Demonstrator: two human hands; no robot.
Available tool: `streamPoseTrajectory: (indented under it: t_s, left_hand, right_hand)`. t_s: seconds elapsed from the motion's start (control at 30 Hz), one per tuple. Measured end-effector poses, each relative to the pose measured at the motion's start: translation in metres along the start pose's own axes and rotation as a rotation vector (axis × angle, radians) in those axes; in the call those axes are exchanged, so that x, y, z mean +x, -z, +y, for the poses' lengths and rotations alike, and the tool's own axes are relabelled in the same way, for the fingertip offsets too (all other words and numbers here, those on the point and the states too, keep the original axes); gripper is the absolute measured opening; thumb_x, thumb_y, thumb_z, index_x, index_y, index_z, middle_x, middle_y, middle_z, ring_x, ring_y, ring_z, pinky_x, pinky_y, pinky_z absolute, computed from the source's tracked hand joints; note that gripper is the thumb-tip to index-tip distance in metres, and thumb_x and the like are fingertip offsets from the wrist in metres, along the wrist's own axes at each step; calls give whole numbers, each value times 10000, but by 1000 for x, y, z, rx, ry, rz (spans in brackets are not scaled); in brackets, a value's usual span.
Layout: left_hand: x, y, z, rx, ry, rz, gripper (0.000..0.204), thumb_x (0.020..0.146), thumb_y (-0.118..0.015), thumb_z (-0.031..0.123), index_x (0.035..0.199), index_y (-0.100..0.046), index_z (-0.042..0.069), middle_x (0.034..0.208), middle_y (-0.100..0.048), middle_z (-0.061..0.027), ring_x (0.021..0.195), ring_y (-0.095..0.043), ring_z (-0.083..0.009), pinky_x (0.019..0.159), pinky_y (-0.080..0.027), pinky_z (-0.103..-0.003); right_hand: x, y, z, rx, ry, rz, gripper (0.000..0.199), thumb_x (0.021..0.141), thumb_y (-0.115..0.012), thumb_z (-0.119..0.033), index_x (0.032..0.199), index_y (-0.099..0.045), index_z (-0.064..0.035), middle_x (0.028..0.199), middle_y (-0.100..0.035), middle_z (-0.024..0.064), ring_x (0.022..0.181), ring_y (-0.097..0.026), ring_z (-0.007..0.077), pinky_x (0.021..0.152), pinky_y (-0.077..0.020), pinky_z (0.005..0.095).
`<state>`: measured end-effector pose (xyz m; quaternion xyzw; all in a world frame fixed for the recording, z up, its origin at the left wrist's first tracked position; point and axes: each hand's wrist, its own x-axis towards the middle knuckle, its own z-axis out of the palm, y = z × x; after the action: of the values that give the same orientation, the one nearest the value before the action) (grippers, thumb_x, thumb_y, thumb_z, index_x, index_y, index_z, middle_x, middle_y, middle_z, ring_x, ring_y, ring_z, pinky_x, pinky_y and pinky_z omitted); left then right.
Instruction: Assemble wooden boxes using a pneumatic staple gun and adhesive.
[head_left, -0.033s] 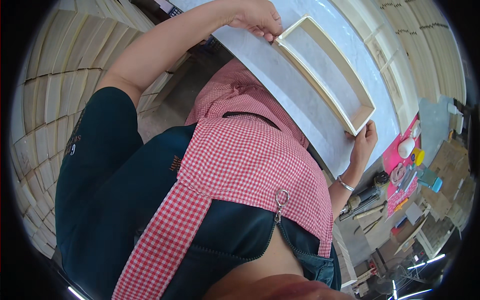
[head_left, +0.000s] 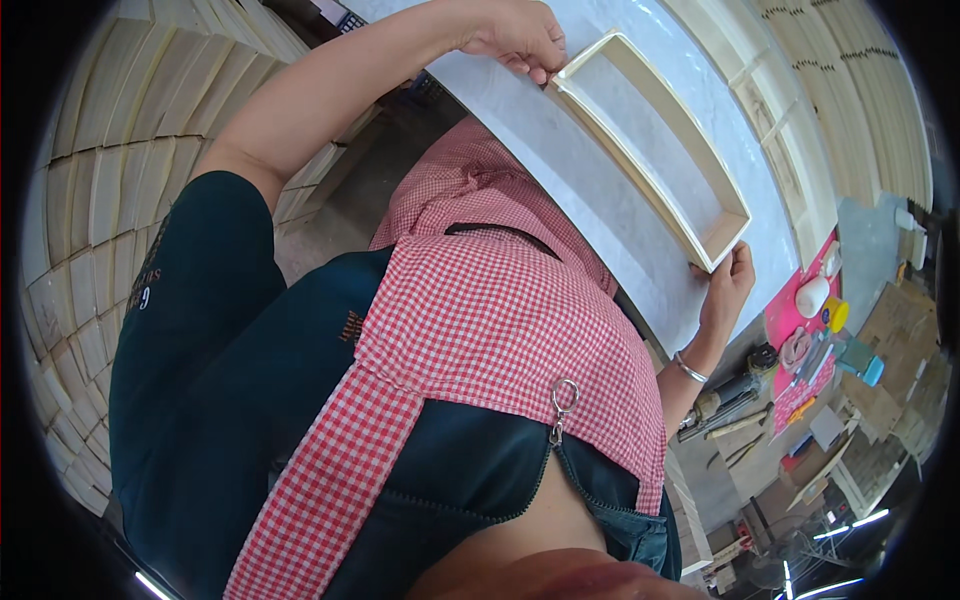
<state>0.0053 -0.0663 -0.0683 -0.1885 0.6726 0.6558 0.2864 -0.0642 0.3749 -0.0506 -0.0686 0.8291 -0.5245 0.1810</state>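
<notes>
A rectangular, open pale-wood frame (head_left: 682,112) with thin side walls lies on the light grey-blue tabletop (head_left: 540,130), slanting from upper left to lower right. The tabletop shows through its middle. At the frame's upper-left corner, my left hand (head_left: 518,42) is closed, with thumb and fingertips pinching the wood. My right hand (head_left: 728,285) grips the lower-right corner, its fingers bent against the outside of the frame. Part of the right fingers is hidden by the wood. A silver bangle (head_left: 690,368) circles my right wrist.
Long pale-wood pieces (head_left: 770,110) line the table's far side, with stacked strips (head_left: 850,70) beyond. Tall stacks of wooden boards (head_left: 110,190) fill the left. To the right are a pink cloth (head_left: 780,312), a white bottle (head_left: 812,296), a yellow container (head_left: 836,314) and assorted tools.
</notes>
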Motion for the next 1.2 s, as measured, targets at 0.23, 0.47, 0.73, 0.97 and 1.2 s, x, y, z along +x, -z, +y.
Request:
streamPoseTrajectory:
  t_s: [0.23,0.47,0.73,0.97,1.2]
  left_hand:
    - [0,-4,0,84,-114,-2,77,794,-616,34,737,-655,70,627,-641,-58,573,-621,-167,552,-502,-238]
    - [-5,-13,23,499,-48,18,153,722,-725,151,748,-609,54,788,-683,-137,708,-647,-247,665,-520,-328]
    - [-27,-21,33,743,-131,108,204,898,-601,67,1051,-723,7,750,-676,-53,641,-631,-134,550,-480,-230]
    - [-17,-29,10,242,-365,381,270,861,-581,31,1093,-715,2,808,-685,-86,731,-674,-177,647,-527,-292]
    - [10,-30,19,901,-343,536,334,880,-606,59,1204,-681,31,984,-694,-107,766,-679,-190,718,-542,-308]
  right_hand:
    - [3,2,7,-41,-34,25,105,1002,-558,-66,1048,-593,21,884,-650,82,698,-592,122,616,-508,240]
    - [4,3,24,-366,166,55,218,907,-646,-14,1115,-587,16,913,-651,95,767,-593,163,708,-515,290]
    - [6,-13,3,-484,274,137,437,852,-681,-6,1275,-568,0,1040,-636,119,867,-605,219,759,-516,325]
    - [4,-5,20,-482,394,89,504,858,-679,-22,1346,-553,-9,1059,-600,113,917,-592,231,786,-507,330]
    - [6,-1,22,-537,369,71,481,867,-668,-26,1338,-568,-15,1000,-581,100,877,-578,223,784,-496,318]
